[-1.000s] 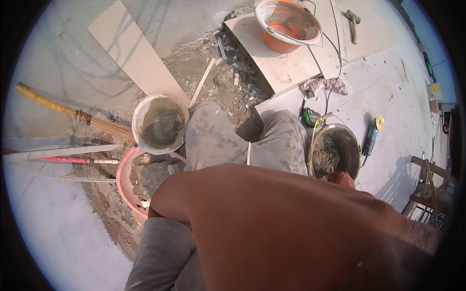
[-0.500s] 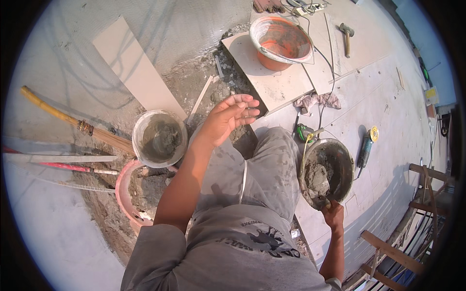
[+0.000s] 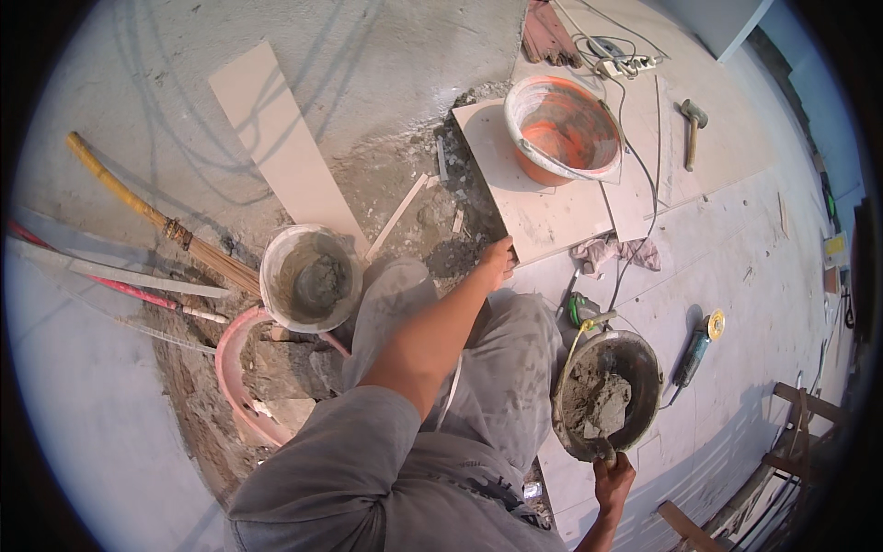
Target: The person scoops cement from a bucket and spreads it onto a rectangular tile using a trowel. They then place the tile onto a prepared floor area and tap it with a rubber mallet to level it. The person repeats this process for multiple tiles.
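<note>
In the head view, a trowel [image 3: 604, 449] is held by its handle in the right hand [image 3: 614, 480], with the fingers wrapped closed around it. Its blade is sunk into a pile of grey mortar [image 3: 579, 396] inside the dark bucket [image 3: 641, 357], which is set down right beside the person's right leg, so that's where the trowel is found: handle over the near rim, working end in the muck.

The left arm is stretched forward across the lap, and the left hand [image 3: 498, 261] is placed right by the near corner of a big beige slab [image 3: 543, 216]. Its fingers look a bit bent, but they're partly hidden, so it can't really be told how far apart they are or whether the edge is being gripped or just touched.

An orange bucket [image 3: 544, 169] is parked on that slab, smeared with grey inside. Over on the left, more wet mix can be seen in a pale bucket [image 3: 268, 276], with a yellow-handled broom [image 3: 221, 259] lying next to it. Out to the right, a crumpled cloth [image 3: 635, 255], an angle grinder [image 3: 694, 354] and a hammer [image 3: 692, 138] are left lying around on the pale floor [image 3: 736, 239].
</note>
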{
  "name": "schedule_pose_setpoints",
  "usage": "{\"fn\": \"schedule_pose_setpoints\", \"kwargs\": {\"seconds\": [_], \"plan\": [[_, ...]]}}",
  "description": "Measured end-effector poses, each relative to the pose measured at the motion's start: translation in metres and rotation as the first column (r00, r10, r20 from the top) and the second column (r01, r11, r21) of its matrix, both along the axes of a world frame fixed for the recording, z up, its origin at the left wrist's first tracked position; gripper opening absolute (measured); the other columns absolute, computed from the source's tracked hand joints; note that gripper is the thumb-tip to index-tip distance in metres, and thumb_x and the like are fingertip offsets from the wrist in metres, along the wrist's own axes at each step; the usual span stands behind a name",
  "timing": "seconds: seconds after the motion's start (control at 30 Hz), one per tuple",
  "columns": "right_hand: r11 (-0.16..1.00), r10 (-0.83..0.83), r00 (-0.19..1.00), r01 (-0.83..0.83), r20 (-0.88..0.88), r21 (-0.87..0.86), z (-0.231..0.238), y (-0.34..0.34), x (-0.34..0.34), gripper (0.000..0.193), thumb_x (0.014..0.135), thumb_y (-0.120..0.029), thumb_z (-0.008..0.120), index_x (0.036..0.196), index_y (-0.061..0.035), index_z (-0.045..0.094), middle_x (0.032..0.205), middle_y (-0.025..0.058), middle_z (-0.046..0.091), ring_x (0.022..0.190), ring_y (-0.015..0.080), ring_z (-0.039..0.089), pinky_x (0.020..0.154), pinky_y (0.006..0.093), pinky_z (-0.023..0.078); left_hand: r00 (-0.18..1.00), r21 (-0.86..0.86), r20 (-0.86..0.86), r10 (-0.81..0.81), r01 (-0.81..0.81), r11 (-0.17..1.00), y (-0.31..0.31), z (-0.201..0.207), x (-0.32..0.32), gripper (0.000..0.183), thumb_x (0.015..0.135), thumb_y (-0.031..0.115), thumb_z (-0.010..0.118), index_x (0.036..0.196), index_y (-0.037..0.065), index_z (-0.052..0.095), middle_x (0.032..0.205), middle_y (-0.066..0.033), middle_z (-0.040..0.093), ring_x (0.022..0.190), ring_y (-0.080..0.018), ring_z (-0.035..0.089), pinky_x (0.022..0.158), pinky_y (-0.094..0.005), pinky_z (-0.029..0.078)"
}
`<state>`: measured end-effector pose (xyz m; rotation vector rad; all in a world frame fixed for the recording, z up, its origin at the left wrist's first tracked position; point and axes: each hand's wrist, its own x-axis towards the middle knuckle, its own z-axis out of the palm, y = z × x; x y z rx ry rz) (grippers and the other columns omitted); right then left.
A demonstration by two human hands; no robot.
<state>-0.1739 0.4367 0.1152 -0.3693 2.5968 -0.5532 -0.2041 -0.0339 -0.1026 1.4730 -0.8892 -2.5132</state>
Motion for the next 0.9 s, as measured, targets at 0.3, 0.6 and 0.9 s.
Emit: {"fn": "schedule_pose_setpoints", "kwargs": {"seconds": [0.3, 0.6, 0.9], "plan": [[0.998, -0.022, 0.998, 0.018, -0.067, -0.054, 0.003, -0.008, -0.005, 0.030, 0.079, -0.019, 0.067, 0.095, 0.0054, 0.063, 0.072, 0.0237, 0.064, 0.064, 0.0335, 0.065, 0.061, 0.0410, 0.049, 0.995, 0.037, -0.048, 0.089, -0.088, 0.995, 0.003, 0.005, -0.016, 0.072, 0.094, 0.048, 0.049, 0.147, 0.002, 0.034, 0.155, -0.0186, 0.032, 0.143, -0.0330, 0.029, 0.117, -0.0482, 0.018], [0.989, 0.031, 0.998, -0.038, -0.052, -0.140, 0.034, -0.072, 0.011, 0.034, 0.084, -0.006, 0.061, 0.116, 0.0042, 0.055, 0.088, 0.0228, 0.067, 0.075, 0.0363, 0.067, 0.068, 0.0413, 0.050, 0.988, -0.075, 0.125, 0.088, -0.079, 0.994, -0.007, 0.027, 0.041, 0.063, 0.097, 0.041, 0.047, 0.144, 0.001, 0.037, 0.145, -0.0196, 0.046, 0.136, -0.0343, 0.041, 0.114, -0.0462, 0.029], [0.860, 0.494, 0.846, -0.510, -0.202, -0.028, 0.000, -0.232, 0.038, 0.033, 0.086, -0.020, 0.065, 0.110, -0.0003, 0.056, 0.099, 0.0234, 0.064, 0.088, 0.0445, 0.064, 0.077, 0.0495, 0.051, 0.943, -0.667, -0.196, 0.270, -0.330, 0.667, 0.010, 0.109, 0.227, 0.030, 0.101, 0.020, 0.050, 0.122, -0.001, 0.053, 0.126, -0.0152, 0.061, 0.123, -0.0219, 0.053, 0.104, -0.0345, 0.037]]}}
